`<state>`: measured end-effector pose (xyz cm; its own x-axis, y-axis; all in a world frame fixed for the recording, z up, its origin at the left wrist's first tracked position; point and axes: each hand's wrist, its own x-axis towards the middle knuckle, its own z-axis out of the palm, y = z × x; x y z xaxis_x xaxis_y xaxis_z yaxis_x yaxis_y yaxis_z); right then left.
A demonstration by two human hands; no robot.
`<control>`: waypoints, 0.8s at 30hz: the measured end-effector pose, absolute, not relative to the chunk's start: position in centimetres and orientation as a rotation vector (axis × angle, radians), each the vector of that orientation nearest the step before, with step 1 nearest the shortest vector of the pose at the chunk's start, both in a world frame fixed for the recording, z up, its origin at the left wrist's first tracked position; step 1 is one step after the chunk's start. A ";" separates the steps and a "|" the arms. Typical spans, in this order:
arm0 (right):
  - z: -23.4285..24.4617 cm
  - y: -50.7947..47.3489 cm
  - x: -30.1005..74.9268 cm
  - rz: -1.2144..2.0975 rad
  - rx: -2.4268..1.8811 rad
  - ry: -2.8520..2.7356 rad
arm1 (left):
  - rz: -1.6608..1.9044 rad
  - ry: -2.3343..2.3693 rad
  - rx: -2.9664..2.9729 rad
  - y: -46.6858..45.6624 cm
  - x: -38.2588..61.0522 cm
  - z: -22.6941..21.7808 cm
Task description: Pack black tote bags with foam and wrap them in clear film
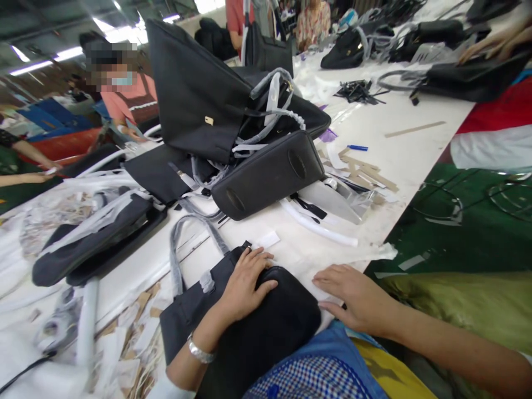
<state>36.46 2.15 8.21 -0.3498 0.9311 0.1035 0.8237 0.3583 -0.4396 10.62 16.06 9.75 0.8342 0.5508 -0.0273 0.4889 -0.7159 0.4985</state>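
A black handbag lies in front of me at the table edge, its handle wrapped in clear plastic and reaching away from me. My left hand rests on top of the bag with its fingers spread, near the opening. Just right of the bag's rounded end is my right hand, its fingers stretched out and thumb apart, holding nothing; whether it touches the bag I cannot tell. Beyond them, a white slip of paper lies on the table.
Black bags with wrapped handles, one standing and one on its side, are piled ahead. Another black bag lies left. Paper strips and a blue pen lie right. Co-workers stand around; a co-worker's hand touches a bag.
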 end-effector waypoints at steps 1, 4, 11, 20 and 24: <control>8.7 2.5 35.9 0.423 -1.517 -2.287 | 0.181 0.767 2.506 16.0 10.6 9.7; 9.1 4.0 33.6 0.319 -1.332 -2.269 | 0.232 0.762 2.490 16.2 10.6 9.2; 4.8 6.6 30.9 0.181 -1.165 -2.272 | 0.322 0.853 2.582 15.0 10.5 9.8; 4.5 8.3 32.5 -0.185 -0.974 -2.538 | 0.346 1.526 2.486 3.0 5.6 9.1; 9.5 9.3 27.4 -0.109 -0.715 -2.572 | 0.466 1.559 2.476 2.1 5.3 6.8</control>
<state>27.42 9.31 9.52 -0.7560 0.4687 0.4569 0.5056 0.8615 -0.0470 5.30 2.07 6.81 0.4014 0.9005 0.1673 0.8445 -0.4346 0.3129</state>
